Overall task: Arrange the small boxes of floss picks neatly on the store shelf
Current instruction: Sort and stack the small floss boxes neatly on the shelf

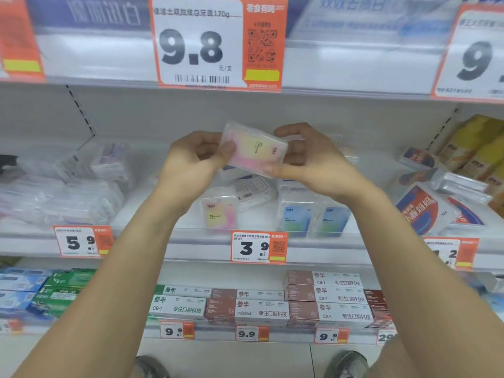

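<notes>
- Bare forearms rise from the bottom of the view, both reaching up toward the middle shelf (pixel 191 242).
- Left hand (pixel 191 156) pinches the near left end of a pink-and-yellow box (pixel 255 150); its thumb lies on the face, fingers curled behind.
- Right hand (pixel 308 156) grips the opposite end, fingers curled over the top edge, thumb underneath.
- Box is held in the air, tilted, above the row standing on the shelf.
- Step in hand, by my reading: one box lifted out, being turned to face forward.
- Next move calls for setting it upright beside the matching pink box (pixel 219 211), with the blue boxes (pixel 312 218) just to the right.
- Materials: clear hard plastic case, flat, rectangular, rounded corners, glossy; likely slippery.
- One case (pixel 252 189) lies askew behind the front row.
</notes>
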Demonstrator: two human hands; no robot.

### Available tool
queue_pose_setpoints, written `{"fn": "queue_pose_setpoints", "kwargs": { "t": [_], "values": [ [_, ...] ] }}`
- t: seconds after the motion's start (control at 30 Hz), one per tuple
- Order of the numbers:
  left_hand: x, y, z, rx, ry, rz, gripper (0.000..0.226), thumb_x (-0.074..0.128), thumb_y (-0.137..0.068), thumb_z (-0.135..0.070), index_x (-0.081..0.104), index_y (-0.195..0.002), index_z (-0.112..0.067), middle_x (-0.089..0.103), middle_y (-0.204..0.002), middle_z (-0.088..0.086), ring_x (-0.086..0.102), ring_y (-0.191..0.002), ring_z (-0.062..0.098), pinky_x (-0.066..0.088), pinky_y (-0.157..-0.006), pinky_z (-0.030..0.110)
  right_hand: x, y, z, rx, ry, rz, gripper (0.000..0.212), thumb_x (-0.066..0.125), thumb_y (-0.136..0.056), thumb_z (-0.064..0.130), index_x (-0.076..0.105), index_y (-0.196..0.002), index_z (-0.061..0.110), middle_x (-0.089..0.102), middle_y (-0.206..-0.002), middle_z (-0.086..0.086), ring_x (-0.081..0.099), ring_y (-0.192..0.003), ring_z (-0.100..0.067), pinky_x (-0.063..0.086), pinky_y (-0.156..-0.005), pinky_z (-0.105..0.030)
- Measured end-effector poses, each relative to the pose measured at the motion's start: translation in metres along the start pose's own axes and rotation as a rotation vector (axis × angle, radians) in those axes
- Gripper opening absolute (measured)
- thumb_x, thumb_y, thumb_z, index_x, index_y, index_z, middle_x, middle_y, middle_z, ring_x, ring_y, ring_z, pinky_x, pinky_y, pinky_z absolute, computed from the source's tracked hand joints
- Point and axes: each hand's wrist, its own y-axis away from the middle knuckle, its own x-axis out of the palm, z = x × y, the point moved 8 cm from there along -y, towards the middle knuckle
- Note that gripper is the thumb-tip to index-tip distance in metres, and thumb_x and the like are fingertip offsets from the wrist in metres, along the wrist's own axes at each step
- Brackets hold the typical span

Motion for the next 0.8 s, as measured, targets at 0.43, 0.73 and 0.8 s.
{"fn": "queue_pose_setpoints", "kwargs": {
  "t": [0.43, 0.73, 0.8],
  "values": [
    [0.004, 0.02, 0.048, 0.009, -0.694, 0.462, 0.031, 0.084, -0.073, -0.028, 0.065, -0.098, -0.026, 0.064, -0.081, -0.019, 0.056, -0.068, -0.004, 0.039, -0.063, 0.022, 0.011, -0.003, 0.013, -0.079, 0.455, 0.073, 0.04, 0.084, -0.073, 0.038, 0.07, -0.109, 0.03, 0.064, -0.092, 0.012, 0.057, -0.074, 0.002, 0.046, -0.068, -0.019],
    [0.009, 0.023, 0.045, 0.013, -0.623, 0.482, 0.034, 0.085, -0.071, -0.033, 0.069, -0.1, -0.028, 0.072, -0.091, -0.011, 0.064, -0.082, -0.001, 0.048, -0.073, 0.022, 0.044, 0.002, -0.003, -0.033, 0.61, 0.398, 0.04, 0.084, -0.072, 0.041, 0.073, -0.109, 0.031, 0.069, -0.103, 0.014, 0.059, -0.085, 0.004, 0.046, -0.076, -0.021],
    [0.01, 0.023, 0.045, 0.011, -0.62, 0.481, 0.036, 0.085, -0.071, -0.035, 0.069, -0.102, -0.029, 0.071, -0.094, -0.012, 0.065, -0.088, 0.001, 0.051, -0.08, 0.024, 0.044, 0.002, -0.004, -0.019, 0.608, 0.414, 0.039, 0.084, -0.073, 0.043, 0.073, -0.109, 0.032, 0.069, -0.103, 0.016, 0.06, -0.088, 0.003, 0.049, -0.082, -0.024]
  ]
}}
